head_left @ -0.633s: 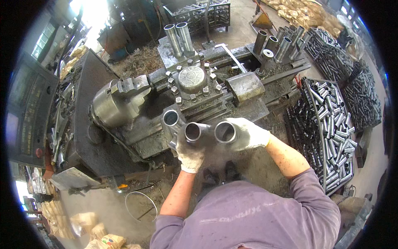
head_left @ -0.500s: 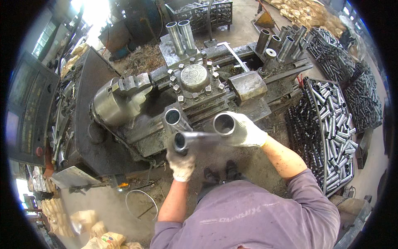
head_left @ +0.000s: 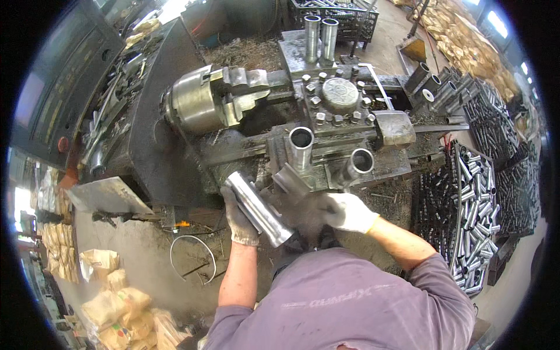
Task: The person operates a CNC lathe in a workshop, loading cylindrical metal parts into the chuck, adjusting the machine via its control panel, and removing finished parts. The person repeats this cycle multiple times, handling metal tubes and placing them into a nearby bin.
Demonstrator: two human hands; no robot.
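Observation:
My gloved left hand (head_left: 239, 219) is closed round a shiny metal tube (head_left: 261, 211), held tilted in front of my body. My right hand (head_left: 350, 213), in a white glove, is beside it with fingers curled. A dark, smeared shape lies between that hand and the tube, so what it grips cannot be made out. Just beyond the hands, two more metal tubes stand upright on the lathe: a left tube (head_left: 301, 149) and a right tube (head_left: 357, 163). A flat grey metal piece (head_left: 291, 178) leans near the left one.
The lathe's chuck (head_left: 195, 102) is at left, its round bolted tool post (head_left: 340, 93) ahead. Two tubes (head_left: 321, 41) stand behind it, several more (head_left: 446, 90) at back right. A crate (head_left: 475, 216) of metal tubes stands at right. Paper sacks (head_left: 119, 309) lie lower left.
My right hand has let go of the right tube, which now stands on the lathe, and moved toward my body. The left hand's tube has turned to slant down toward me. The view has shifted left.

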